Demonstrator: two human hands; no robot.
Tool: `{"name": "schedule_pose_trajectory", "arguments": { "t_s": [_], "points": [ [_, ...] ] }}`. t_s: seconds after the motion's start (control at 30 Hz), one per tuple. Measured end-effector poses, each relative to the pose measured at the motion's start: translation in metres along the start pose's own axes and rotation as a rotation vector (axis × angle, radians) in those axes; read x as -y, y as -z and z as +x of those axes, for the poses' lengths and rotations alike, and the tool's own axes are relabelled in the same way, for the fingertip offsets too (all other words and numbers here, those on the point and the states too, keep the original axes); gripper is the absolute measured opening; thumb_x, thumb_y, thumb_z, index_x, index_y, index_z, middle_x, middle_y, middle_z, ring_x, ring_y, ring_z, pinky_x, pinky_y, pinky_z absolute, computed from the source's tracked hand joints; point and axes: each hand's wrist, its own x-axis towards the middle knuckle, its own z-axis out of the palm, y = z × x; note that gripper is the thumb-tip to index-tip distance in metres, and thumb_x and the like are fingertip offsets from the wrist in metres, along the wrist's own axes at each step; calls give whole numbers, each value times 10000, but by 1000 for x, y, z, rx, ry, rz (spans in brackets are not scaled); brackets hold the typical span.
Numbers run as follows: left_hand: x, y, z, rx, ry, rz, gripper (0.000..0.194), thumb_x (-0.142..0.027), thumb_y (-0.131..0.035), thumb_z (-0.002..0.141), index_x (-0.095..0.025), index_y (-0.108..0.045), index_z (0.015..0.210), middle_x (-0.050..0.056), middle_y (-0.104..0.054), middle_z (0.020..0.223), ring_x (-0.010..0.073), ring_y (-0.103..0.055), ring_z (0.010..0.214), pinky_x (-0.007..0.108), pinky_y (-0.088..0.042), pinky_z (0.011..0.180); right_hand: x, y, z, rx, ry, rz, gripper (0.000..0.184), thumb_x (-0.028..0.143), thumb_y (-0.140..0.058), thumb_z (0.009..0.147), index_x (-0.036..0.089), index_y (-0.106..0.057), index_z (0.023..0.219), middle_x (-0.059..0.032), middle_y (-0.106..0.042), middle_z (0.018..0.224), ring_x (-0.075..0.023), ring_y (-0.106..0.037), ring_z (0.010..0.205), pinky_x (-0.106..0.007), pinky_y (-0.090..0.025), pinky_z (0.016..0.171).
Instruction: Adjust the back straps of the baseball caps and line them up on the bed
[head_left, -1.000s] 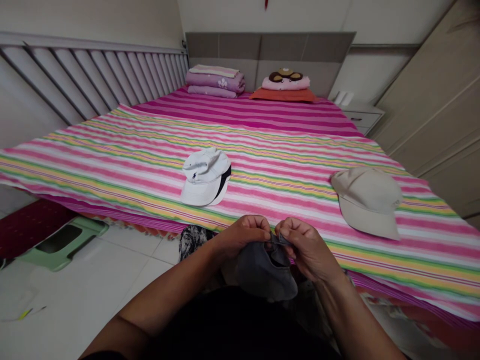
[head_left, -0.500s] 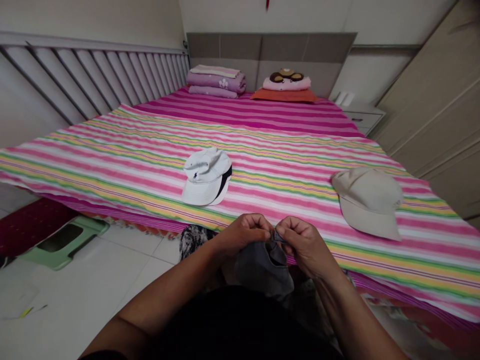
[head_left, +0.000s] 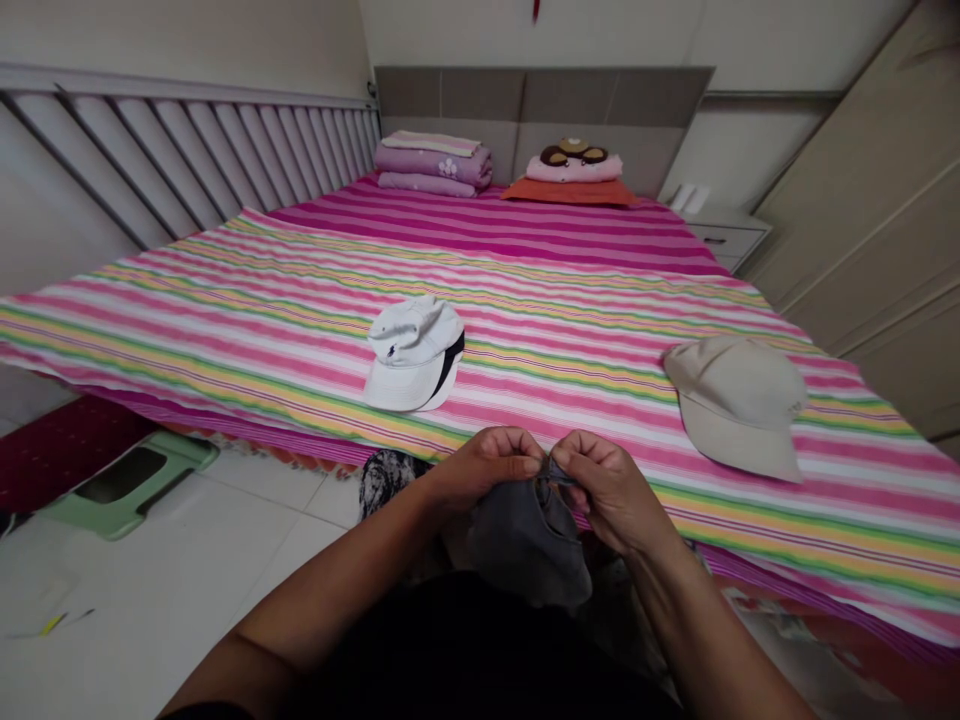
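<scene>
My left hand and my right hand meet in front of me, and both pinch the narrow back strap of a dark grey cap. The cap hangs below my fingers, with its opening partly visible and its brim hidden. Farther out on the striped bed sheet lie a white cap with a black panel and a beige cap. Neither hand touches those two caps.
The bed has a grey headboard, folded purple bedding and a pink-and-orange pillow stack. A metal railing runs along the left, a wardrobe stands right, and a green stool sits on the tiled floor.
My fingers have shifted slightly on the strap, and the grey cap hangs a little differently. The white and beige caps have not moved.
</scene>
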Motion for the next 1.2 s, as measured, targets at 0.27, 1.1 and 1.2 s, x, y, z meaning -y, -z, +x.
{"name": "schedule_pose_trajectory", "arguments": {
  "t_s": [0.27,1.1,1.2],
  "points": [
    [0,-3,1,-37,-7,70,282,-340,-692,621,-127,-535,717,-23,-490,611,58,-405,522,193,-288,515,3,5,2,30,-67,19,302,349,-740,568,157,-507,565,71,-441,373,-33,-310,312,-180,-170,354],
    [-2,-2,2,-41,-50,81,258,-316,-698,617,-116,-562,706,-11,-516,625,65,-431,548,196,-295,532,11,16,-2,130,5,-173,170,280,-693,627,152,-611,702,31,-539,531,-70,-459,448,-200,-355,437],
    [-2,-2,2,-39,-63,91,261,-314,-703,615,-110,-566,700,-9,-524,630,63,-437,554,194,-301,540,7,14,-1,98,28,-201,181,293,-697,624,150,-601,680,35,-534,528,-60,-439,429,-194,-337,421]
  ]
}}
